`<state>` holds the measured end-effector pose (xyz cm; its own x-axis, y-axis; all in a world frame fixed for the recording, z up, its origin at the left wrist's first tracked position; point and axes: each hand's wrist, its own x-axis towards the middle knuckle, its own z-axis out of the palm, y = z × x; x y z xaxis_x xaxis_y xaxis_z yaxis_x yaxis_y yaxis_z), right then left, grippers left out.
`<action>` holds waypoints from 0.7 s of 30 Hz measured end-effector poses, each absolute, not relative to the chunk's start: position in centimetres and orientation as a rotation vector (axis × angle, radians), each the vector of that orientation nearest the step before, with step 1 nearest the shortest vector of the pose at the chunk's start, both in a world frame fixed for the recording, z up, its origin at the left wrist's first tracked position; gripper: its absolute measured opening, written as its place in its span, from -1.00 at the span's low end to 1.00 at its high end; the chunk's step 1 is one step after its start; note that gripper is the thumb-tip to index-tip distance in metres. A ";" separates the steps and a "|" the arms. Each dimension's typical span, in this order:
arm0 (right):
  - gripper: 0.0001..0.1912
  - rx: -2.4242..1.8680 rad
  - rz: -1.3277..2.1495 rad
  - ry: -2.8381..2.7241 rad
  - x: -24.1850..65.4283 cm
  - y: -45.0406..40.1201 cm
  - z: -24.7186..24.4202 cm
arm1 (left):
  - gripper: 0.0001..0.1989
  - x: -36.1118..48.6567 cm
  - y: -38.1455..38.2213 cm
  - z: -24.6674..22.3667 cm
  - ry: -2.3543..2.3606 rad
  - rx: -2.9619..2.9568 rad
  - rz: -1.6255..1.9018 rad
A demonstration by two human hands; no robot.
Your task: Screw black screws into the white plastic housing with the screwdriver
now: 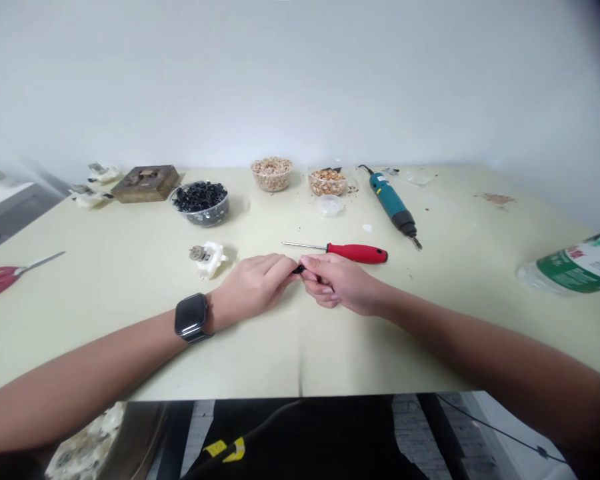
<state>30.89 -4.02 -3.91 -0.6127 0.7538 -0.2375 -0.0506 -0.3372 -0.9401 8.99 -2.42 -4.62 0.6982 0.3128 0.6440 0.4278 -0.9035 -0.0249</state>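
Note:
My left hand [255, 283], with a black watch on its wrist, meets my right hand [337, 280] over the middle of the table. Between their fingertips is a small black piece [299, 269], pinched from both sides and mostly covered. Just beyond my right hand lies a red-handled screwdriver [357, 253], its shaft pointing left. A white plastic part with a metal motor [210, 259] rests to the left, beyond my left wrist. Farther back stands a clear bowl of black pieces [201, 202].
At the back are a metal block [146, 184] and two tubs of small tan pieces [272, 175] [327, 181]. A teal rotary tool [391, 202] lies right of them. Red scissors [3, 280] lie far left; a bottle [575, 263] lies far right. The table's front edge [300, 398] is near.

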 end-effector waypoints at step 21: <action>-0.63 -1.518 0.177 -2.590 38.0 0.5 -2.0 | -0.65 9.1 -1.6 -5.2 -1.781 -3.226 -1.738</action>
<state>37.97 0.52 -2.00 -0.4839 0.8733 0.0563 0.8575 0.4860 -0.1687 9.05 -1.62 -5.18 0.4048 0.8949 0.1878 0.2098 -0.2908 0.9335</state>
